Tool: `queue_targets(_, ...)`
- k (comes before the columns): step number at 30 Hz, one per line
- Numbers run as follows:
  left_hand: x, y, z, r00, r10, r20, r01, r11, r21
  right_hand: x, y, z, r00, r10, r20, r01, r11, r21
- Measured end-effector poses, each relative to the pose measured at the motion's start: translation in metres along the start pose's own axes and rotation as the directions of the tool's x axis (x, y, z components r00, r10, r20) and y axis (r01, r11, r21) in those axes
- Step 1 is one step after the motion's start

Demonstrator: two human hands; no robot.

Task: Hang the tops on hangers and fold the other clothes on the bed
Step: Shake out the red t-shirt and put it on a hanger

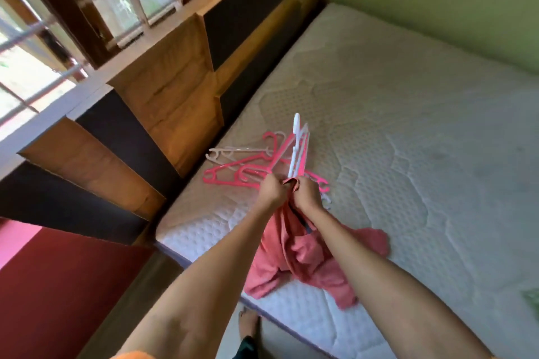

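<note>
Bare quilted mattress (pixel 408 125), hangers (pixel 242 167) heaped near its edge; left hand (pixel 271 191) and right hand (pixel 306 192) pinch the pink top (pixel 294 259) at its neckline around a white hanger (pixel 297 151), cloth limp, light, trailing onto the bed.

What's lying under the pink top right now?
The bare quilted mattress shows all around the pink top. Both hands, left hand and right hand, grip its upper edge. Anything beneath its folds is covered.

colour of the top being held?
Salmon pink top, gripped by both hands; head view.
</note>
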State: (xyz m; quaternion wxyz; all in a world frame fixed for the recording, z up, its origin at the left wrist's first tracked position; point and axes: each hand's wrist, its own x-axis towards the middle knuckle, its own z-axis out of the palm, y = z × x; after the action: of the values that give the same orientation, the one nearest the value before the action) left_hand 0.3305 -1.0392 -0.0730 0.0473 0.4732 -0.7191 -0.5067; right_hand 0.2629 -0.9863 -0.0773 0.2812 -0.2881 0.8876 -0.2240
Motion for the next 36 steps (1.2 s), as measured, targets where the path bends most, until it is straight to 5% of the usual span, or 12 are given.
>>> queue_targets(4, -0.026, 0.069, -0.007, 0.994, 0.089, -0.070, -0.085, 0.994, 0.063, -0.034, -0.006, -0.070, 0.994, -0.097, -0.047, 0.098, 0.995, 0.009)
queue_targets(9, -0.060, 0.146, -0.015, 0.977, 0.212, 0.006, -0.209, 0.956, 0.204, -0.057, 0.010, -0.167, 0.975, -0.143, 0.173, 0.102, 0.968, 0.230)
queue_targets(11, -0.071, 0.173, -0.024, 0.953, 0.298, 0.057, -0.303, 0.915, 0.267, -0.064, 0.013, -0.212, 0.990, -0.113, -0.090, 0.130, 0.968, 0.214)
queue_targets(13, -0.087, 0.201, -0.034, 0.908, 0.401, 0.123, -0.419, 0.852, 0.314, -0.075, 0.013, -0.259, 0.908, -0.129, -0.398, 0.177, 0.981, 0.085)
queue_targets(16, -0.106, 0.239, -0.046, 0.818, 0.518, 0.249, -0.575, 0.729, 0.372, -0.087, 0.008, -0.313, 0.826, -0.309, -0.470, 0.227, 0.948, -0.224)
queue_targets(18, -0.114, 0.259, -0.049, 0.781, 0.567, 0.261, -0.619, 0.652, 0.437, -0.101, 0.005, -0.342, 0.843, -0.319, -0.433, 0.241, 0.944, -0.227)
queue_targets(22, -0.116, 0.288, -0.053, 0.741, 0.668, 0.066, -0.607, 0.625, 0.491, -0.126, 0.003, -0.374, 0.790, -0.266, -0.552, 0.237, 0.964, -0.124)
queue_targets(27, -0.115, 0.305, -0.083, 0.763, 0.535, -0.363, -0.410, 0.835, 0.368, -0.141, 0.012, -0.386, 0.512, -0.071, -0.856, 0.225, 0.973, 0.054)
queue_targets(31, -0.119, 0.304, -0.108, 0.797, 0.457, -0.394, -0.336, 0.878, 0.340, -0.153, 0.021, -0.383, 0.355, -0.138, -0.925, 0.340, 0.940, -0.010)
queue_targets(36, -0.122, 0.317, -0.110, 0.800, 0.439, -0.409, -0.359, 0.896, 0.260, -0.159, 0.019, -0.373, 0.325, -0.180, -0.928, 0.381, 0.923, -0.046)
